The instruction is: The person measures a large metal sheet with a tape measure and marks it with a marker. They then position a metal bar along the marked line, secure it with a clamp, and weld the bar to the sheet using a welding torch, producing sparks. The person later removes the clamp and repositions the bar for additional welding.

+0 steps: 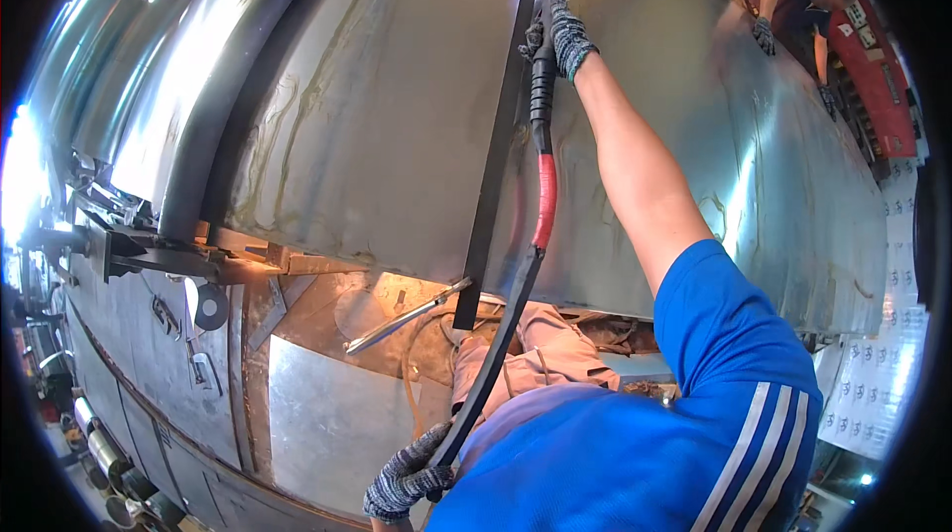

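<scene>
My right hand, in a grey knit glove, is wrapped round the black handle of a cutting torch. At the torch's tip a bright spot throws orange sparks across a large grey metal sheet. A long dark straight bar lies across the sheet, right beside the tip. The torch's cable, partly wrapped in red, runs down toward my body. Low in view, my left hand, gloved the same way, is closed round this cable.
Another person in gloves leans at the sheet's far right, beside a red machine. Large shiny rollers stand at the left. A flat metal plate, a clamp and a thin metal rod lie below the sheet.
</scene>
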### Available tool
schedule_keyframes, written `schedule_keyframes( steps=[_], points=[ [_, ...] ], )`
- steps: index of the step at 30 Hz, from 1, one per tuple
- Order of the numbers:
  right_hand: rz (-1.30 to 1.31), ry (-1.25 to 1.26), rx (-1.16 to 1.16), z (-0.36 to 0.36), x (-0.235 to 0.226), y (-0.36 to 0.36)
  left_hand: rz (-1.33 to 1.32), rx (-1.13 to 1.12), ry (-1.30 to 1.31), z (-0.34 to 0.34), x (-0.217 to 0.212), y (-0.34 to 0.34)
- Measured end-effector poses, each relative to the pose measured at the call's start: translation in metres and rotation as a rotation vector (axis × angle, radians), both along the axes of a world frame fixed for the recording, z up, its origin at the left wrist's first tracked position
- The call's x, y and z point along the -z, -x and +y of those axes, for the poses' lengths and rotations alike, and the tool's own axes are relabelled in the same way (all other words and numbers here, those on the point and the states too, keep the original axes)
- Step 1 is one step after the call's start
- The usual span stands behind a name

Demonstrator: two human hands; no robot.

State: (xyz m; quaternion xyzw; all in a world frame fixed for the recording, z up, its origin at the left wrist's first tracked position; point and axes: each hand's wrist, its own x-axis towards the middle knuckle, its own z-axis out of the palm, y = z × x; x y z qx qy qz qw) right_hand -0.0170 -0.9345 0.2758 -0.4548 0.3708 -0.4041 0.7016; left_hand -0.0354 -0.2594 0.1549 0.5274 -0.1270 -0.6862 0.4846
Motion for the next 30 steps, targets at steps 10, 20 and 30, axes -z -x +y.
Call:
schedule_keyframes(
  steps=[10, 20, 30],
  points=[
    [0.0, 0.029, -0.017, 0.003, 0.008, 0.009, 0.029, -0.011, -0.03, 0.023, 0.002, -0.007],
    [-0.036, -0.004, -0.005, 0.038, 0.012, 0.017, 0.02, 0.017, 0.063, 0.055, -0.001, -0.012],
    [-0.058, -0.039, 0.013, 0.078, 0.023, 0.025, 0.02, -0.049, -0.004, 0.098, -0.007, 0.005]
  ],
)
